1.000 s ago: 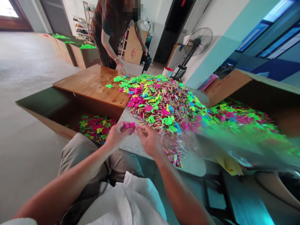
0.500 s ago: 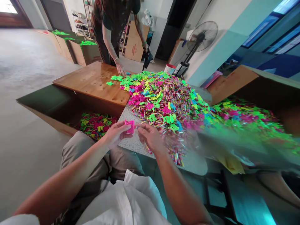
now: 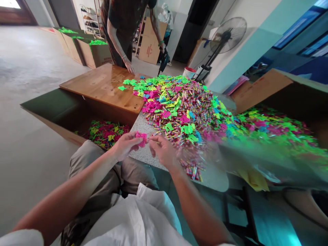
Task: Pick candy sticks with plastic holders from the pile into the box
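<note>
1. Centre frame, the left hand (image 3: 126, 146) has its grip firm around a pink plastic piece (image 3: 141, 139)
2. Just beside, the right hand (image 3: 163, 151) pinches a slim small piece (image 3: 150, 139)
3. Upper centre, a colourful heap (image 3: 188, 106) covers the counter (image 3: 145, 155)

One head-worn view looks forward and down over the person's lap (image 3: 88, 159); the left hand (image 3: 126, 145) and right hand (image 3: 162, 148) sit close, near mid-frame; the bench (image 3: 143, 155) stretches beyond, toward a standing co-worker (image 3: 125, 30).

The pedestal fan (image 3: 229, 35) stands near a red-rimmed bucket (image 3: 189, 73); over there, well apart, a rack (image 3: 91, 21) holds shoes (image 3: 88, 17).
</note>
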Demonstrator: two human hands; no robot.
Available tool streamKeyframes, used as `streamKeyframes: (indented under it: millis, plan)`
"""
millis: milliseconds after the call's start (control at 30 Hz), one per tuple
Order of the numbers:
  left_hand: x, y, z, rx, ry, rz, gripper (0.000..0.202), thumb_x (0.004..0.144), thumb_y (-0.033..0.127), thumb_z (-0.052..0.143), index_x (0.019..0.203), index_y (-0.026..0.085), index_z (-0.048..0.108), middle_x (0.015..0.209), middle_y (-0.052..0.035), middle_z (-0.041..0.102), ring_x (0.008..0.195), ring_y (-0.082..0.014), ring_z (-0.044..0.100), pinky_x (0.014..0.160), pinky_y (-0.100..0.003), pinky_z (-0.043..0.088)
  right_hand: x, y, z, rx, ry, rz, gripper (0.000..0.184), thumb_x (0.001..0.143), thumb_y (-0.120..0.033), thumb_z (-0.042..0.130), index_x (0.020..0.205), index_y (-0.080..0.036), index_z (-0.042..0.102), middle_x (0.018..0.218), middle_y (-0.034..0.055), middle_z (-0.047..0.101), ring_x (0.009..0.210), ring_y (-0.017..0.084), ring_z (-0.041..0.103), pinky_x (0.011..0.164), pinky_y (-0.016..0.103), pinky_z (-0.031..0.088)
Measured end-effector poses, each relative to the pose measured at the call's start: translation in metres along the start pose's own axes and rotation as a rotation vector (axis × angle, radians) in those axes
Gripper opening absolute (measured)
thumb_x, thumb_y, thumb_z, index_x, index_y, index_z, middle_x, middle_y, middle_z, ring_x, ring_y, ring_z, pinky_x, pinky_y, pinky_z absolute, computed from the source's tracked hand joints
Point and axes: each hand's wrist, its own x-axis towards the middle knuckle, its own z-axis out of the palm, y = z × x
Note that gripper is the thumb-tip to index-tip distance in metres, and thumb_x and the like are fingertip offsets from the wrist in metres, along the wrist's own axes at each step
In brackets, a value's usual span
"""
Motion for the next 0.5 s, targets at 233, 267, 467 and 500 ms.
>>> streamKeyframes:
  millis: [233, 267, 467, 500]
  plan:
    - [0.006, -0.007, -0.019, 0.28, 0.101, 0.084, 0.028, 0.08, 0.043, 0.075, 0.089, 0.016, 0.076, 0.075, -0.0048, 0.073, 0.066, -0.0142, 0.062, 0.056, -0.022, 0.043, 0.02, 0.009, 0.003, -0.142, -0.159, 0.097, 0.034, 0.097, -0.046, 0.055, 0.114, -0.02, 0.069, 0.077, -0.0001, 0.066, 0.059, 0.014, 0.06, 0.055, 0.024, 0.047]
    - [0.008, -0.006, -0.03, 0.327, 0.155, 0.094, 0.031, 0.08, 0.045, 0.075, 0.091, 0.016, 0.076, 0.077, -0.0052, 0.074, 0.067, -0.0153, 0.063, 0.056, -0.023, 0.043, 0.029, 0.013, -0.003, -0.184, -0.14, 0.093, 0.032, 0.098, -0.044, 0.054, 0.114, -0.02, 0.069, 0.082, 0.0011, 0.068, 0.064, 0.015, 0.062, 0.058, 0.025, 0.049]
    - [0.033, -0.001, -0.126, 0.82, 0.612, -0.038, 0.027, 0.074, 0.04, 0.074, 0.091, 0.018, 0.077, 0.086, -0.0064, 0.077, 0.082, -0.0249, 0.07, 0.067, -0.029, 0.05, 0.086, 0.03, -0.048, -0.85, 0.132, 0.097, 0.026, 0.099, -0.026, 0.051, 0.114, -0.017, 0.07, 0.104, 0.0113, 0.074, 0.098, 0.023, 0.068, 0.088, 0.031, 0.05]
    - [0.041, -0.001, -0.134, 0.894, 0.62, -0.061, 0.025, 0.073, 0.036, 0.074, 0.091, 0.019, 0.077, 0.089, -0.0068, 0.078, 0.085, -0.0261, 0.07, 0.07, -0.03, 0.05, 0.095, 0.032, -0.049, -0.926, 0.084, 0.107, 0.027, 0.099, -0.025, 0.051, 0.117, -0.016, 0.069, 0.108, 0.0132, 0.074, 0.102, 0.024, 0.068, 0.09, 0.032, 0.05]
